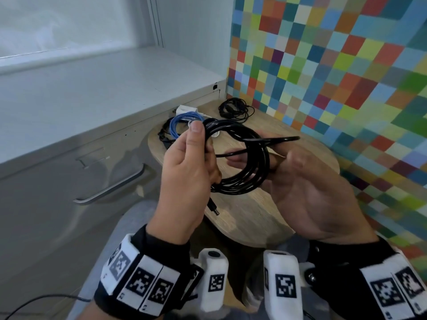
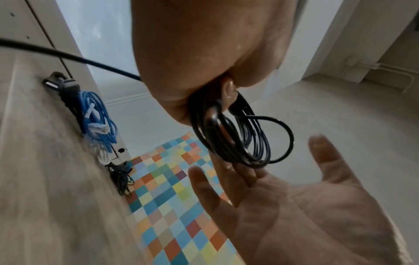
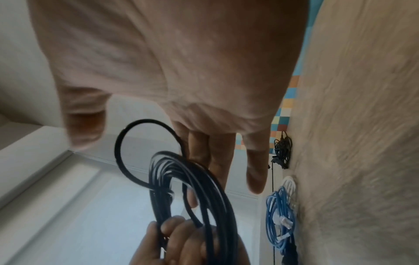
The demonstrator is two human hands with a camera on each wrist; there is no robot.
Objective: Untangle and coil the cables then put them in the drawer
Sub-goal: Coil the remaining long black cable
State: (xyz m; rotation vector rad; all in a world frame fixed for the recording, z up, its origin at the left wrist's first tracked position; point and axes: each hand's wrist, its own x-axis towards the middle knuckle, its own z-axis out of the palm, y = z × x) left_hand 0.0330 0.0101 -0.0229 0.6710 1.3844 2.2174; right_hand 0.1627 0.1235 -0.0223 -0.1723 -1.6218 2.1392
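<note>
- Left hand is seen nearest, raised over the worktop; thumb and fingers are curled round one side of the black cable coil, pinching the turns together so, it is judged, they cannot spring apart.
- A barrel plug is left hanging below the left hand, clear of the worktop as far as can be told.
- Right hand is held palm up with fingers fairly straight and spread, lying under and against the far side of the coil; nothing is gripped by it. 1 loose loop is seen standing out of the bundle just above these fingers, so the hand is judged to be placed to lay that last turn in.
- The coil is carried wholly in the air, between the 2 hands.
- Farther along the wood-grain worktop, a blue cable is lying bundled with a white cable and a black cable; a thin black cable is heaped apart, near the wall.
- To the left, a grey cabinet with a closed drawer and bar handle is noted; nothing has yet been stowed from this coil.
- Beyond, a wall of coloured squares and a pale window ledge are recorded.
</note>
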